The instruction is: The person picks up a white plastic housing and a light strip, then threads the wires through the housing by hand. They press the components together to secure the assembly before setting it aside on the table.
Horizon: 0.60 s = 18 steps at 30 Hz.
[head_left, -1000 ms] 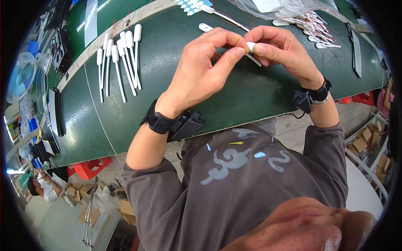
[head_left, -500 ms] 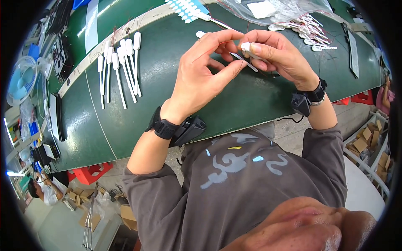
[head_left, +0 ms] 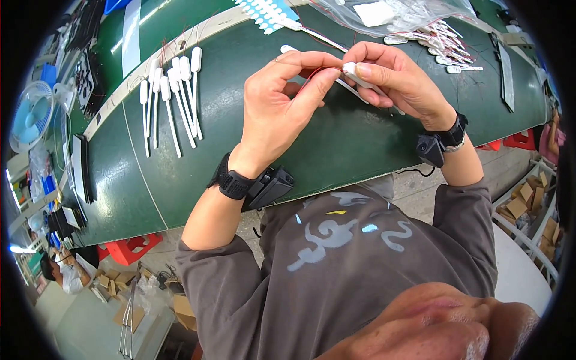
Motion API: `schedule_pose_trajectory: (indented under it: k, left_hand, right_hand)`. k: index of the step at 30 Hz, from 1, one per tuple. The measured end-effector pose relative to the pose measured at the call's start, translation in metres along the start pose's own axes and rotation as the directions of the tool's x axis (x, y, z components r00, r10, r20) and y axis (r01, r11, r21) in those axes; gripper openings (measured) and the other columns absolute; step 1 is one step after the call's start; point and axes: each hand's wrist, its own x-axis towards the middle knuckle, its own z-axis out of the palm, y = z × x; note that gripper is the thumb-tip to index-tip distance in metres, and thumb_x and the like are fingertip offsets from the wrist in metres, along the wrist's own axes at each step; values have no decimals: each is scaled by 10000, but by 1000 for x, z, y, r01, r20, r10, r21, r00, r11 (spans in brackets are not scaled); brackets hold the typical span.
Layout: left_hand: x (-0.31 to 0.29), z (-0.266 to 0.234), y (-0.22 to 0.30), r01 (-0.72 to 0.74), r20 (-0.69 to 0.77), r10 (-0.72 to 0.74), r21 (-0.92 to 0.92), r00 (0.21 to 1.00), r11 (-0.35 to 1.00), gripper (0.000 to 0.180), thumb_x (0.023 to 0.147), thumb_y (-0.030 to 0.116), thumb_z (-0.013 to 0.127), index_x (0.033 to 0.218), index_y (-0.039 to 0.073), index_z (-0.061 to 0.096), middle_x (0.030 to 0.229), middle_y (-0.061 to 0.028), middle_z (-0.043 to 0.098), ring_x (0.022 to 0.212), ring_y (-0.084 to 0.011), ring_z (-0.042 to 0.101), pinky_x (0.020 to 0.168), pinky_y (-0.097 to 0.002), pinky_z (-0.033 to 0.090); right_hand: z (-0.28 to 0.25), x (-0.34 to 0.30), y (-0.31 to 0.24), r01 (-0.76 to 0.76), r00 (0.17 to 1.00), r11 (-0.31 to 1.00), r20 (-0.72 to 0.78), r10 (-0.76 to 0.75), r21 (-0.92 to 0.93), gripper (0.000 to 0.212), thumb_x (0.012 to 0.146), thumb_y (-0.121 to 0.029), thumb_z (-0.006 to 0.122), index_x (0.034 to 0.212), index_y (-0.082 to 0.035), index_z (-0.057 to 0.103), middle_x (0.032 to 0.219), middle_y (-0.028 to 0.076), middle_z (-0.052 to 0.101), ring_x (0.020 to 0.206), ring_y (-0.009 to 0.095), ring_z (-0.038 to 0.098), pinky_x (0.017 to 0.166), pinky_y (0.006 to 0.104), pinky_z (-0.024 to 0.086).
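Note:
My right hand (head_left: 405,81) is closed round a white plastic piece with a wide head and a thin stem (head_left: 353,72). Its head pokes out between thumb and fingers, and its stem runs down under the palm. At the head's end, the thumb and forefinger of my left hand (head_left: 273,102) pinch a thin red wire (head_left: 313,73); the exact grip point is partly hidden. On the green table (head_left: 228,132), just beyond my fingers, lie similar white pieces, one with a red wire along its stem (head_left: 324,39).
Several finished-looking white stems with heads (head_left: 171,90) lie in a row at left. A sheet of white round stickers (head_left: 267,13) lies at the far edge. Further right are a clear plastic bag (head_left: 390,15) and a pile of white pieces (head_left: 441,42).
My left hand has shifted slightly left and its thumb and forefinger have closed together on the wire. The white piece has turned in my right hand, showing more of its stem.

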Motion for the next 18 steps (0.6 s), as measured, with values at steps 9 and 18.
schedule_pose_trajectory:
  k: [9, 18]
  left_hand:
    - [0, 5, -2, -32, -83, 35, 36, 996, 999, 126, 885, 56, 718, 1006, 21, 721, 881, -41, 706, 755, -100, 662, 599, -222, 539]
    - [0, 4, -5, -71, -88, 82, 116, 993, 991, 113, 876, 58, 709, 979, 11, 720, 850, -58, 723, 735, -102, 675, 587, -238, 539]
  right_hand:
    - [-5, 2, 4, -4, 998, 999, 66, 1, 42, 232, 971, -247, 658, 1075, -44, 620, 896, -20, 612, 634, 21, 545, 477, 151, 353]
    - [-3, 2, 2, -36, 997, 998, 70, 32, 55, 235, 965, -250, 666, 1083, -53, 619, 876, -31, 604, 658, 24, 547, 485, 164, 361]
